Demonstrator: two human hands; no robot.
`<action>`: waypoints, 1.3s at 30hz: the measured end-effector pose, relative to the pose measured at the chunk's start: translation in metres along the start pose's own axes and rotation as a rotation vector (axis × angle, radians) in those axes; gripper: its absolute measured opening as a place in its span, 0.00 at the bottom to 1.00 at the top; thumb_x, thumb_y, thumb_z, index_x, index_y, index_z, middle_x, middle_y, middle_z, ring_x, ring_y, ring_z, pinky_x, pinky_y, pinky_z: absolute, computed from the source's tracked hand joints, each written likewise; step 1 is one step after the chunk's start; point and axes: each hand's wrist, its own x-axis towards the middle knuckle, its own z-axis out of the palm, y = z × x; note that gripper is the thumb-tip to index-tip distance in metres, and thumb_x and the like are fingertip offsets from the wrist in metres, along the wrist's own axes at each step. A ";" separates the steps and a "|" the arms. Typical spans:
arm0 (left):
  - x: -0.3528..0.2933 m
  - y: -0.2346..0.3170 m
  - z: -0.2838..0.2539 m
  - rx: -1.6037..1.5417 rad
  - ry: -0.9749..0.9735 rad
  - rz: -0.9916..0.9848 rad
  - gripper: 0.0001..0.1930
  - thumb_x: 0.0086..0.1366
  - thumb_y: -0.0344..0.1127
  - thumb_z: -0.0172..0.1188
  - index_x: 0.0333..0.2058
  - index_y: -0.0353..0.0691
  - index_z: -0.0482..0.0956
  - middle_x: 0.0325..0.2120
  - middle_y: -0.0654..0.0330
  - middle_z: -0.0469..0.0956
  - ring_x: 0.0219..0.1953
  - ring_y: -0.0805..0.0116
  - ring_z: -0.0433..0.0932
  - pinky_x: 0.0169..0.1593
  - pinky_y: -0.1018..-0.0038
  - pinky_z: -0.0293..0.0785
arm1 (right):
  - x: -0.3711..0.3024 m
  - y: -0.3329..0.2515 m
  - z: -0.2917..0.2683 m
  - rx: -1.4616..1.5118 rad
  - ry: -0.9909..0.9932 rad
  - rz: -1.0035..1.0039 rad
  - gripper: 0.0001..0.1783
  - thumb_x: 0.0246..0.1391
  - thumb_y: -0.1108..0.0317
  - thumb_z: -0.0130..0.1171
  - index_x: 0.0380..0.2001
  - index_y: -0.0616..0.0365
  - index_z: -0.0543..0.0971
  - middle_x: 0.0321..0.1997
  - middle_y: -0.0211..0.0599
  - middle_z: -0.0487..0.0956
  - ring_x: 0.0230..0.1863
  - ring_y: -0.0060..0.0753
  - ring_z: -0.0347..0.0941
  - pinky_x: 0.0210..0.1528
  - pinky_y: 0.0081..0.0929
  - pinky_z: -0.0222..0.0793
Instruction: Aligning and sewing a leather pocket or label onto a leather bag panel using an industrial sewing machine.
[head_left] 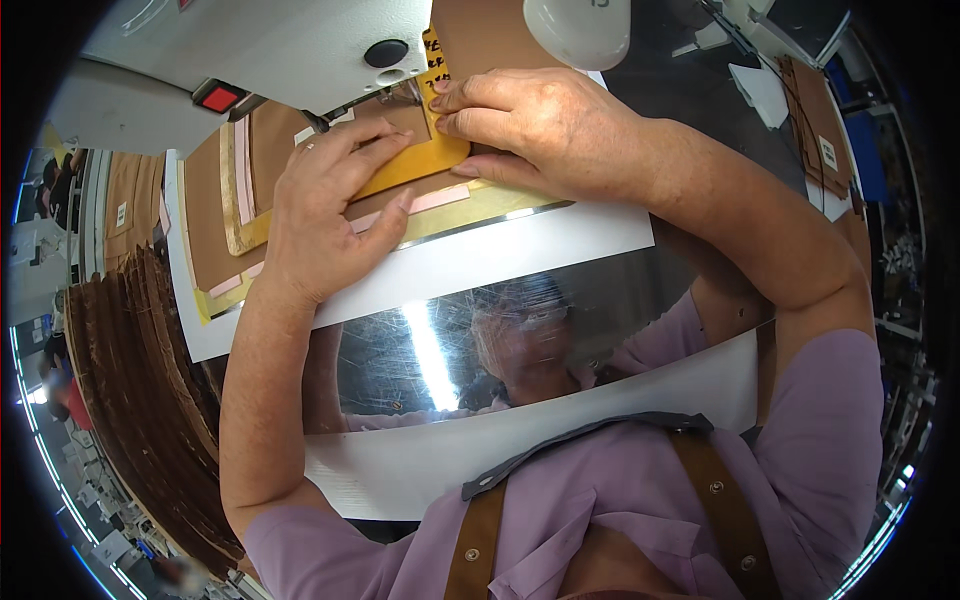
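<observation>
Near edge: shiny scratched metal desk [600, 320], white sheet strips across it, open room between body and work. Stack of brown cardboard pieces [150, 400] crowds the left edge. Left hand [325, 215] lies flat, fingers spread, pressing on the flat brown leather panel with pink and gold edging [215, 215]. Right hand [540, 125] has its fingers curled, tips pinning the yellow-orange rectangular template [425, 160] down onto that panel. Neither grips anything. Far: white sewing machine head [290, 45] directly over the template, tight clearance.
</observation>
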 end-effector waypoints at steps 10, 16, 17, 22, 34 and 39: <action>0.014 -0.012 0.004 0.017 0.032 -0.130 0.23 0.59 0.34 0.66 0.55 0.43 0.84 0.55 0.54 0.81 0.57 0.57 0.77 0.66 0.62 0.64 | 0.002 0.017 0.002 -0.034 0.027 0.071 0.14 0.58 0.62 0.66 0.41 0.61 0.82 0.43 0.42 0.81 0.45 0.44 0.81 0.49 0.39 0.79; 0.016 -0.011 0.002 -0.210 -0.014 -0.201 0.24 0.59 0.33 0.65 0.56 0.42 0.83 0.55 0.49 0.81 0.58 0.55 0.76 0.67 0.64 0.63 | -0.001 0.018 0.000 -0.007 0.085 0.045 0.14 0.58 0.63 0.65 0.42 0.61 0.82 0.43 0.42 0.81 0.45 0.45 0.81 0.48 0.39 0.79; 0.014 -0.012 0.001 -0.190 0.004 -0.201 0.24 0.59 0.33 0.65 0.56 0.42 0.83 0.55 0.48 0.80 0.59 0.55 0.76 0.67 0.64 0.64 | -0.001 0.017 0.001 -0.020 0.111 0.018 0.14 0.58 0.63 0.65 0.42 0.61 0.82 0.43 0.43 0.81 0.45 0.45 0.81 0.48 0.39 0.79; 0.010 0.003 -0.009 -0.049 -0.003 -0.225 0.25 0.59 0.34 0.66 0.57 0.41 0.82 0.56 0.47 0.77 0.60 0.54 0.75 0.66 0.64 0.66 | -0.002 0.019 -0.009 0.009 -0.006 0.104 0.15 0.59 0.64 0.64 0.46 0.62 0.81 0.46 0.44 0.81 0.48 0.45 0.81 0.52 0.38 0.79; -0.083 -0.037 -0.052 0.261 0.124 -0.440 0.21 0.64 0.33 0.63 0.56 0.36 0.81 0.56 0.49 0.80 0.60 0.57 0.77 0.66 0.62 0.69 | 0.000 0.015 -0.013 -0.062 -0.052 0.058 0.17 0.63 0.60 0.61 0.48 0.62 0.81 0.51 0.45 0.81 0.56 0.44 0.78 0.60 0.39 0.76; -0.088 -0.033 -0.050 0.183 0.149 -0.418 0.24 0.64 0.37 0.62 0.59 0.37 0.80 0.59 0.48 0.78 0.63 0.54 0.76 0.66 0.59 0.70 | 0.003 0.007 -0.019 -0.058 -0.085 0.091 0.17 0.63 0.60 0.61 0.47 0.62 0.81 0.51 0.44 0.81 0.55 0.44 0.78 0.59 0.39 0.76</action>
